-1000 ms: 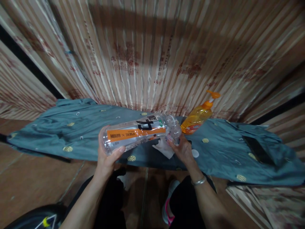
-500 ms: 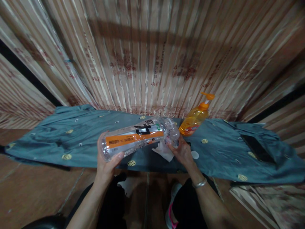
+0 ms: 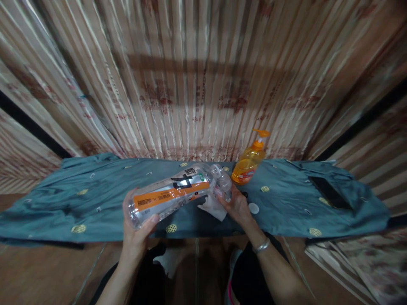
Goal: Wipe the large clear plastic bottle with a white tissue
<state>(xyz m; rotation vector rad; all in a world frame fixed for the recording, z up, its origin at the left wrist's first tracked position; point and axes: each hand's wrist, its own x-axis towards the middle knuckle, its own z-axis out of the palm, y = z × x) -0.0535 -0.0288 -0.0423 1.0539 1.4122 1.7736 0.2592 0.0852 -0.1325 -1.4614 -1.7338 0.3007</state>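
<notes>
My left hand [image 3: 136, 233] is closed around the base of a clear plastic drink bottle [image 3: 171, 194] with an orange and silver label. The bottle lies nearly level, tilted up a little toward its neck on the right. At that end, my right hand [image 3: 238, 206] grips a small clear plastic container [image 3: 224, 182], which meets the bottle's neck; whether the two are joined cannot be made out. Below the neck a crumpled white tissue [image 3: 214, 208] rests on the cloth. Just right of my right hand lies a round white disc [image 3: 253, 208], perhaps a cap.
An orange pump bottle [image 3: 247, 167] with yellow-orange liquid stands behind my right hand. A black phone [image 3: 329, 192] lies at the right on the green patterned cloth [image 3: 104, 178]. A pleated curtain [image 3: 184, 84] hangs directly behind the table. A small dark object [image 3: 244, 194] sits by my right wrist.
The camera view has shifted, so most things sit slightly further left and lower. Both hands keep the same grips, with the bottle and small container still end to end.
</notes>
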